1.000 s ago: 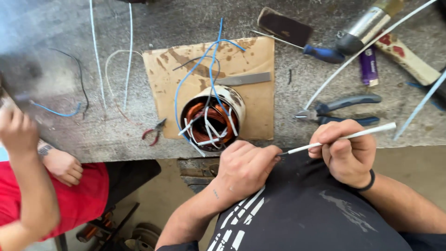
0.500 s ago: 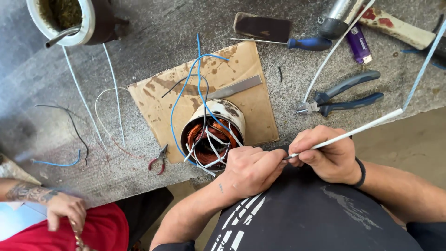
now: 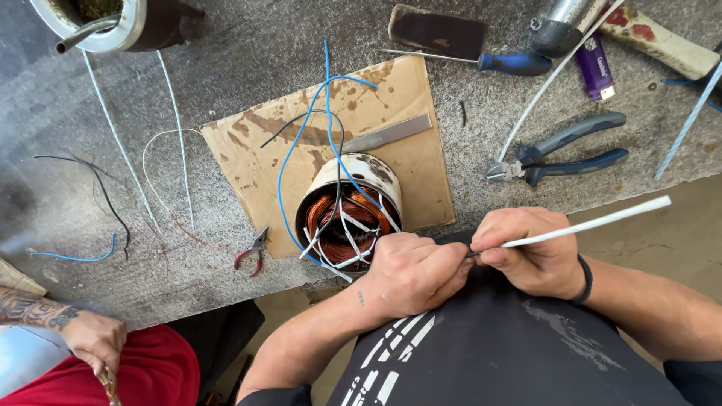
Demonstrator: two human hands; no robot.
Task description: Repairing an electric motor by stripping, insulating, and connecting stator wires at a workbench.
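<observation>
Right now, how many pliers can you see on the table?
2: small red-handled pliers lie left of the cardboard, and bigger blue-handled pliers lie to its right. More could be hidden outside the picture.

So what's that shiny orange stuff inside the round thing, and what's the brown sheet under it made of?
The orange coils look like copper wire with a glossy coat, judging by the bright metallic orange strands. The round housing seems to be metal painted white, worn and stained. The brown sheet looks like plain cardboard: matte, torn at the edges, blotched with dark stains.

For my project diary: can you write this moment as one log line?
left hand: pinching wire end | right hand: holding white tube | motor stator: on cardboard
</observation>
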